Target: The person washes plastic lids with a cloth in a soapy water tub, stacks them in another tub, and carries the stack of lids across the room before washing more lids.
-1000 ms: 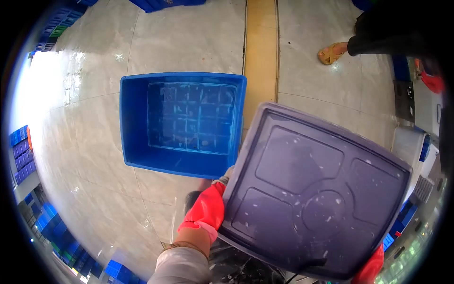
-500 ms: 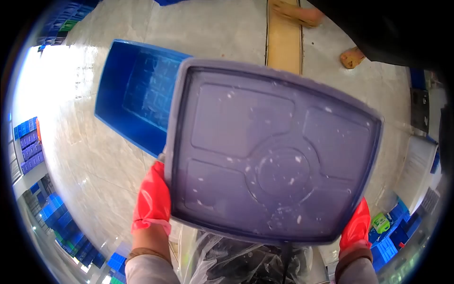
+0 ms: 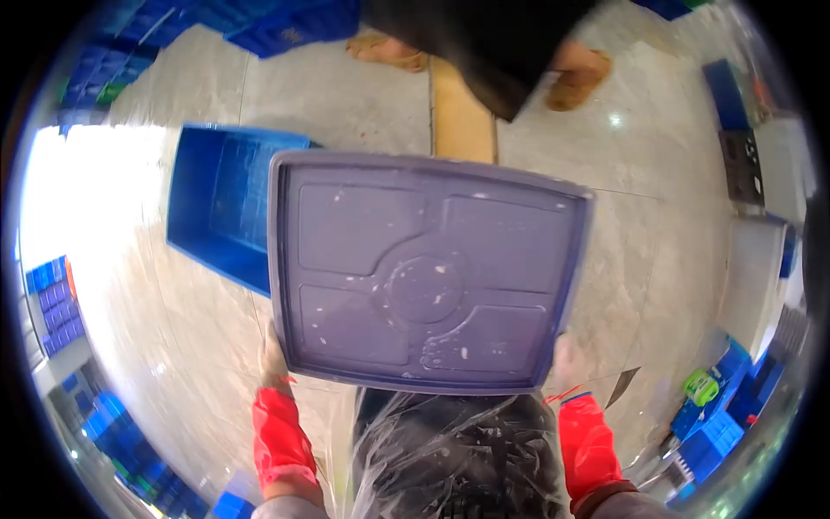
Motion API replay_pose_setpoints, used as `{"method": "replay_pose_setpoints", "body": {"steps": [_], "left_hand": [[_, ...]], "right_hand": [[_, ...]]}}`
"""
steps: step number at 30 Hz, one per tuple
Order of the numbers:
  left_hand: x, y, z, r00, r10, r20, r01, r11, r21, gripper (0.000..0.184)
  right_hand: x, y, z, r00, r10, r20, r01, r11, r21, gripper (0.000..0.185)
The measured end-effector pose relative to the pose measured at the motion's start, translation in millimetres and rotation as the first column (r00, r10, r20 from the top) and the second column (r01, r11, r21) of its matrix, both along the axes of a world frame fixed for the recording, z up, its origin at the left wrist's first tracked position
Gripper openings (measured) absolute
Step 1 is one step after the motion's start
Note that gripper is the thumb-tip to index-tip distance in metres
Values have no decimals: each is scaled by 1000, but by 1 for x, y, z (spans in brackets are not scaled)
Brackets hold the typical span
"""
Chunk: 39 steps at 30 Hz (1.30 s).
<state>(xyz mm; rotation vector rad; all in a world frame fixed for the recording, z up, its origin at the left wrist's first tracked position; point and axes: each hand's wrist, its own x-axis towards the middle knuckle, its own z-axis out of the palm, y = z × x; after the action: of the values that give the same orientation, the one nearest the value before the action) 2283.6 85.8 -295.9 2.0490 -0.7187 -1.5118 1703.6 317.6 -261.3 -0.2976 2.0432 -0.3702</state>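
A rectangular purple plastic lid [image 3: 422,290], with moulded panels, a round centre and white specks, is held out flat in front of me. My left hand [image 3: 273,359] grips its left edge low down, the fingers mostly hidden behind it. On the lower right edge my right hand [image 3: 568,361] holds it too, its fingers also partly hidden. Both forearms wear red sleeves. Left of the lid, a blue plastic bin [image 3: 216,192] stands on the floor with its inside showing; the lid overlaps its right part in view.
Another person's dark clothing [image 3: 493,43] and sandalled feet [image 3: 577,80] are just beyond the lid, by a yellowish floor strip [image 3: 462,112]. Blue crates [image 3: 298,26] stand at the back. More crates [image 3: 121,432] line the left, and blue bins [image 3: 718,432] are at right.
The lid has moved left in view, sits farther from the camera and is less tilted. Both hands moved with it. The other person has shifted left and more into view.
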Motion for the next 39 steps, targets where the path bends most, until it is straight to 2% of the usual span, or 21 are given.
{"method": "replay_pose_setpoints", "body": {"steps": [1, 3, 4, 6, 8, 9, 10, 11, 14, 15, 17, 18, 20, 21, 23, 29, 32, 35, 36, 38, 39], "left_hand": [[3, 19, 17, 974, -71, 217, 47, 992, 116, 65], [-48, 22, 82, 900, -139, 412, 9, 953, 302, 69], [-75, 23, 116, 856, -182, 483, -27, 919, 394, 72], [-40, 81, 120, 847, -450, 283, 174, 738, 652, 74], [-14, 115, 104, 468, -858, 211, 544, 468, 696, 59], [-6, 144, 107, 868, -480, 124, 382, 808, 449, 55], [-16, 146, 114, 899, -437, 35, 380, 817, 433, 51], [-33, 134, 120, 870, -494, -17, 438, 755, 487, 47], [-71, 98, 122, 698, -702, -141, 651, 540, 534, 36], [-82, 82, 121, 635, -754, -170, 705, 475, 526, 32], [-104, 41, 117, 510, -836, -203, 784, 355, 509, 25], [-114, 20, 114, 441, -872, -213, 813, 288, 506, 22], [-129, -18, 107, 284, -932, -224, 852, 139, 504, 16], [-139, -34, 99, 198, -953, -229, 868, 62, 493, 14], [-181, -70, 98, 170, -968, -184, 872, 60, 487, 15], [-317, -93, 98, 71, -992, -99, 921, 27, 390, 20], [-395, -55, 102, 23, -994, -107, 946, -13, 324, 23], [-457, -12, 118, -66, -989, -133, 958, -100, 268, 26], [-476, 5, 127, -99, -985, -144, 961, -132, 244, 27], [-508, 32, 142, -152, -975, -159, 962, -183, 204, 29], [-521, 41, 148, -172, -971, -164, 960, -202, 192, 30]], "right_hand": [[16, -11, 26, 996, 86, -34, -81, 988, 129, 53], [33, 8, 33, 966, 230, -119, -222, 972, 84, 53], [33, 20, 36, 971, 202, -125, -195, 979, 63, 53], [27, 50, 44, 988, 143, -65, -150, 980, -128, 51], [17, 106, 16, 997, 55, -56, -61, 992, -112, 50], [12, 142, -13, 998, -13, -62, 5, 991, -134, 46], [5, 149, -7, 993, -82, -87, 67, 985, -157, 44], [-1, 156, -1, 982, -150, -111, 128, 975, -183, 41], [-14, 178, 51, 900, -435, 36, 430, 871, -239, 34], [-12, 213, 35, 915, -325, -238, 262, 929, -261, 32], [-2, 267, 33, 815, -249, -523, 144, 962, -233, 30], [10, 291, 42, 827, -423, -371, 375, 906, -197, 29], [47, 312, 92, 811, -513, -281, 504, 857, -110, 33], [65, 315, 124, 876, -345, -339, 359, 933, -22, 36], [100, 328, 163, 930, -85, -357, 139, 982, 131, 37], [159, 378, 123, 989, -130, -70, 143, 962, 232, 29], [130, 387, 117, 989, -89, -119, 113, 971, 213, 28], [83, 389, 148, 959, -26, -281, 79, 980, 180, 25], [72, 398, 141, 886, -398, -238, 401, 915, -39, 25], [24, 410, 138, 700, -702, -131, 666, 708, -235, 31], [-5, 409, 148, 590, -806, -39, 781, 582, -224, 32]]}}
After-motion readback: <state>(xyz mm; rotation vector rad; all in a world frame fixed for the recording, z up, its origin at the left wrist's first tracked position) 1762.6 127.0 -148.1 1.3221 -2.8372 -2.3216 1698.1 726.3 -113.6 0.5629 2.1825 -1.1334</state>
